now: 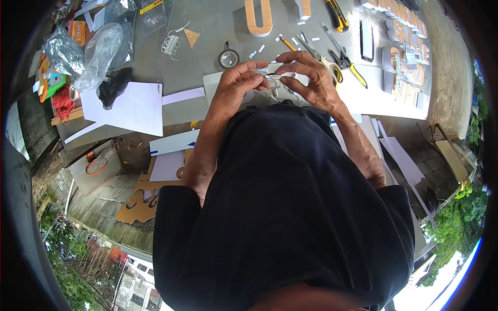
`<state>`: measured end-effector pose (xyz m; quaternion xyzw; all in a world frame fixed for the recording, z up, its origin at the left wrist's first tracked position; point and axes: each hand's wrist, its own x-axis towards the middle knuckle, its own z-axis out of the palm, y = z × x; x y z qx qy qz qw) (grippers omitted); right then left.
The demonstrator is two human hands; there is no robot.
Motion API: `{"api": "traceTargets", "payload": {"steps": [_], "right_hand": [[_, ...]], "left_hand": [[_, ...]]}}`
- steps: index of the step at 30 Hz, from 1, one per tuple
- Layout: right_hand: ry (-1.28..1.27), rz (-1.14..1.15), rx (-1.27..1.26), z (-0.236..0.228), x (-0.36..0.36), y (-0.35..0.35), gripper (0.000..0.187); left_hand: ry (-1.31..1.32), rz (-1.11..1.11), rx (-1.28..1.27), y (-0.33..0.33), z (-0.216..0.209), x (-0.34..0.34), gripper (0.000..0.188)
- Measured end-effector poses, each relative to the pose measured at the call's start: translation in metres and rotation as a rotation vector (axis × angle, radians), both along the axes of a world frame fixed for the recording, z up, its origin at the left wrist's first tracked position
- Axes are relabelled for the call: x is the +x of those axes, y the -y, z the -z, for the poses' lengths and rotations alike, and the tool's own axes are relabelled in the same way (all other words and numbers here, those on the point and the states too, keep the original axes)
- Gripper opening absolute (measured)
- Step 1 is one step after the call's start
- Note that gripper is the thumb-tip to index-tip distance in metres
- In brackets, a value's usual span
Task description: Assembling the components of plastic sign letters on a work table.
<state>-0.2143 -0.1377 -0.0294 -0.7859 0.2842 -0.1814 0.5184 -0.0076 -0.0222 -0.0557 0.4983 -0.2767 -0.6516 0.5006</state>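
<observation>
Over the table's near edge, my left hand (234,88) and my right hand (315,85) are raised close together, fingers bent in a pinch. Between their fingertips is a small thin piece, pale with a dark line, too small to name. Just below the fingers lies a whitish, lumpy thing (284,93), partly hidden by my hands and dark shirt. A roll of grey tape (229,58) sits beyond my left hand. Next to my right hand are scissors (332,66) and black-and-yellow pliers (350,65).
Cut-out letter shapes (258,20) stand at the far side, more (402,31) at right. A yellow utility knife (338,16), an orange pencil (287,42) and paper scraps lie between. Plastic bags (101,52) and white sheets (127,109) are at left.
</observation>
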Motion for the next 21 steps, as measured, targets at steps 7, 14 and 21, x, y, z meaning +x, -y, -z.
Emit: {"api": "traceTargets", "payload": {"steps": [7,14,21], "right_hand": [[-0.013,-0.015,-0.105,0.025,-0.011,-0.013,0.018],[-0.223,0.317,0.029,0.055,-0.035,0.014,0.018],[-0.217,0.31,0.026,0.048,-0.029,0.025,0.018]], "left_hand": [[0.203,0.129,0.11,-0.014,0.016,0.0,0.04],[0.856,-0.073,-0.055,-0.035,0.042,-0.002,0.029],[1.549,-0.352,-0.072,0.014,0.068,0.027,0.049]]}}
